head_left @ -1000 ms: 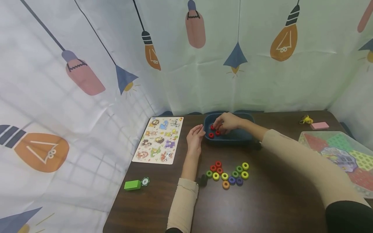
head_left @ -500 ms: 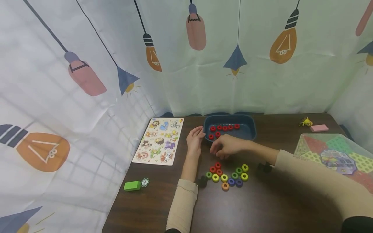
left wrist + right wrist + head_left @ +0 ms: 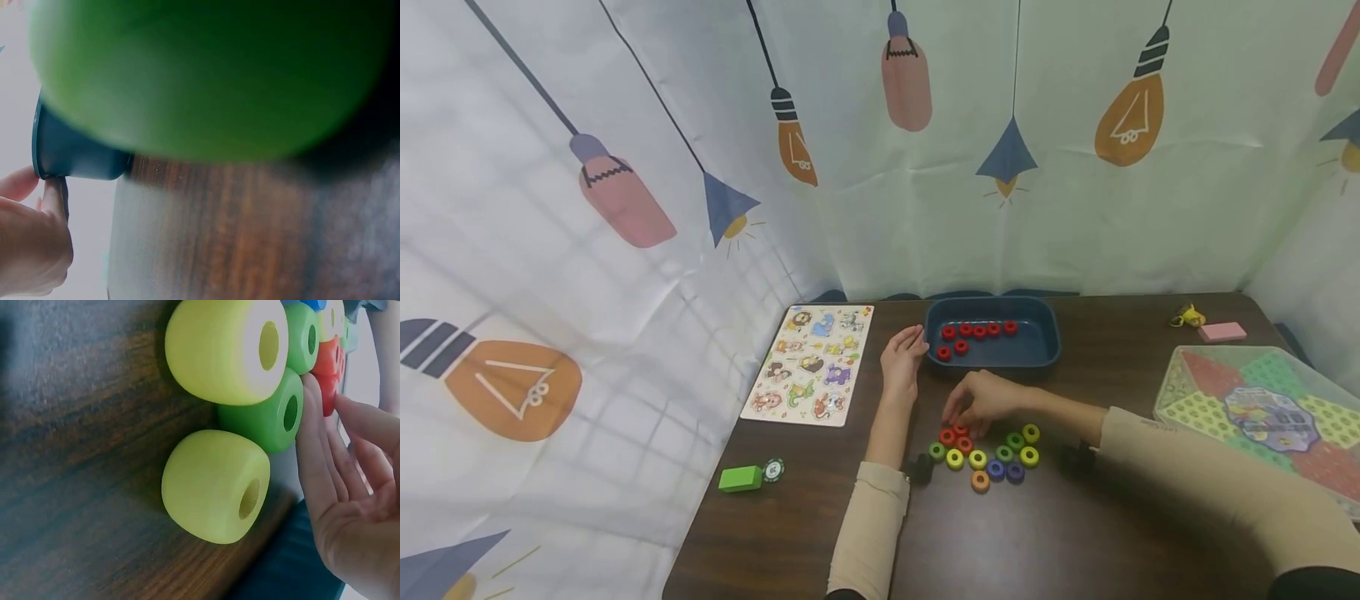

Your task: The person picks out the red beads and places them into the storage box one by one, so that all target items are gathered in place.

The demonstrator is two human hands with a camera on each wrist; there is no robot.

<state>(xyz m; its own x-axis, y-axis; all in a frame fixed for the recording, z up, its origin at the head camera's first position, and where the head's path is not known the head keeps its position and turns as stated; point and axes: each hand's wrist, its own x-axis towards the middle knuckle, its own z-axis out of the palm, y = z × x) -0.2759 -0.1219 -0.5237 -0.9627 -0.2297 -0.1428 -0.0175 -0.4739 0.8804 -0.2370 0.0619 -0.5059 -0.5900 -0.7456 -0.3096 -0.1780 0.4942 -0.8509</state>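
My right hand (image 3: 985, 400) is over the red wooden rings on the table. In the right wrist view its thumb and fingers (image 3: 312, 450) pinch one red ring (image 3: 327, 395). Beside it lie green rings (image 3: 290, 415) and yellow rings (image 3: 215, 487). Past the tabletop rings stands a dark blue tray (image 3: 1030, 337) with several red rings (image 3: 979, 332) inside. My left hand (image 3: 901, 358) reaches up along the tray's left end with extended fingers. In the left wrist view its fingertips (image 3: 53, 190) touch the tray's rim; a blurred green shape covers much of that view.
Yellow, green, purple and orange rings (image 3: 981, 480) form the rest of the cluster. An animal puzzle board (image 3: 808, 367) lies left; a green block (image 3: 741, 478) and a poker chip (image 3: 773, 470) are nearer. A clear-lidded box (image 3: 1262, 408), pink block (image 3: 1222, 332) and yellow toy (image 3: 1187, 315) occupy the right.
My right hand has left the tray, come back toward the tabletop cluster and taken hold of a red ring there. The left hand has stayed at the tray's end.
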